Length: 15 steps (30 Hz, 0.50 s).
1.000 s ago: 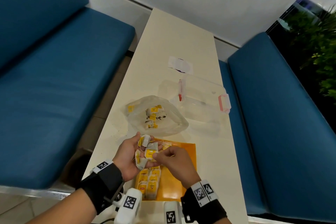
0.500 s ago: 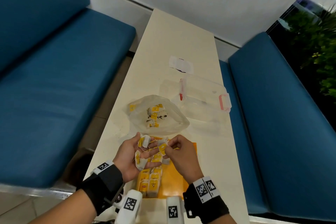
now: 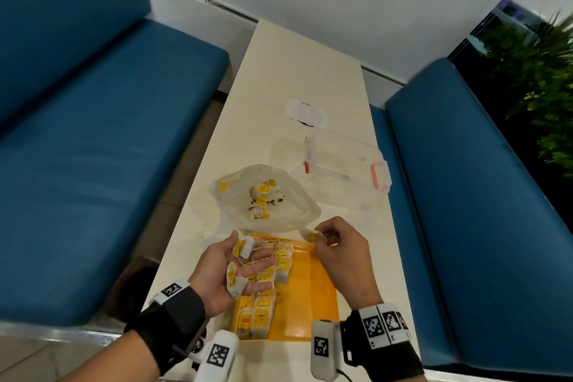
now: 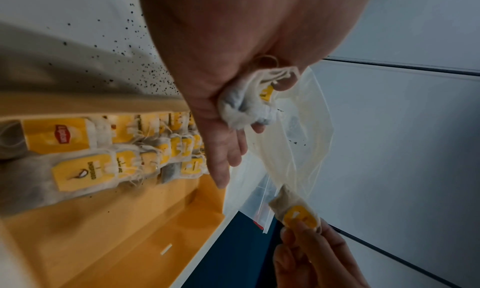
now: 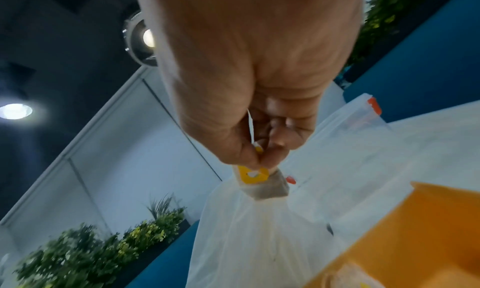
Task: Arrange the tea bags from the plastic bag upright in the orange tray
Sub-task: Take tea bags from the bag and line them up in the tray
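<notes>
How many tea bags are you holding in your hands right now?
3 visible: two rest on the palm and fingers of the left hand, and the right hand pinches one tea bag above the orange tray's far edge. More may be hidden.

1. The right hand (image 3: pixel 339 253) is no longer against the left hand (image 3: pixel 228 270); it now sits apart, over the far right corner of the orange tray (image 3: pixel 313 295).
2. It pinches a single tea bag (image 5: pixel 259 181) by its yellow tag, drawn away from the clump of tea bags (image 3: pixel 245 253).
3. The left palm lies more open, with that clump on it.
</notes>
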Each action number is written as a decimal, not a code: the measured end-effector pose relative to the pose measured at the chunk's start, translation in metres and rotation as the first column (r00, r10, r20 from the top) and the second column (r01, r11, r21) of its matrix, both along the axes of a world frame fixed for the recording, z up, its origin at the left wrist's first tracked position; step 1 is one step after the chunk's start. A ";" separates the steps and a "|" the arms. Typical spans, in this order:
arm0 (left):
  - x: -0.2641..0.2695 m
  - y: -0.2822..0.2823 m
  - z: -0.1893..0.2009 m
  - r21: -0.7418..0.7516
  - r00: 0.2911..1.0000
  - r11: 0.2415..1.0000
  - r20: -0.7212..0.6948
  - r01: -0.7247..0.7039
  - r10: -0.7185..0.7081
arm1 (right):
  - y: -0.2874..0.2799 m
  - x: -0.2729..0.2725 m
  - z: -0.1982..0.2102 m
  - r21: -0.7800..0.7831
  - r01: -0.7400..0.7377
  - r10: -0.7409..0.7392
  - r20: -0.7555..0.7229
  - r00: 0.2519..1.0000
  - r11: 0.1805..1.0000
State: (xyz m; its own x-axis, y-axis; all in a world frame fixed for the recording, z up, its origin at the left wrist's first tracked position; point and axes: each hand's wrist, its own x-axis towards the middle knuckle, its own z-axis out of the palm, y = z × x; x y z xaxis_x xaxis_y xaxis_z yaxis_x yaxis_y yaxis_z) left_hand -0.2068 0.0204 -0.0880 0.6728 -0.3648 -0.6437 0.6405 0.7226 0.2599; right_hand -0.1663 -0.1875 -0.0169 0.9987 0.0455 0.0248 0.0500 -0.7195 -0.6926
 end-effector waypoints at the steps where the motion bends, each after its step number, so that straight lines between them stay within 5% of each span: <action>1: 0.000 0.000 -0.001 0.002 1.000 1.000 -0.002 0.002 -0.002 | 0.000 -0.003 -0.004 -0.053 -0.043 0.040 -0.058 0.998 0.998; 4: -0.001 0.001 -0.001 0.016 1.000 1.000 -0.009 0.017 -0.017 | -0.002 -0.014 -0.017 -0.174 -0.200 0.148 -0.273 0.951 0.964; 8: -0.002 0.003 0.002 0.050 1.000 0.998 -0.004 0.024 -0.024 | -0.013 -0.013 -0.016 -0.021 -0.089 0.079 -0.289 0.954 0.996; 15: -0.006 0.000 0.012 0.143 0.997 0.986 -0.013 0.082 -0.081 | -0.008 -0.012 -0.020 -0.014 -0.095 0.085 -0.334 0.939 0.995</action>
State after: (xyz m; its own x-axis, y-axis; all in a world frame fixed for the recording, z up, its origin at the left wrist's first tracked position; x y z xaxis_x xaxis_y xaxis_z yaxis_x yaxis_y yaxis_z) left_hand -0.2133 0.0206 -0.0764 0.6397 -0.3220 -0.6979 0.6980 0.6235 0.3521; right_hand -0.1787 -0.1957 -0.0371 0.9415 0.1313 -0.3104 -0.1138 -0.7430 -0.6595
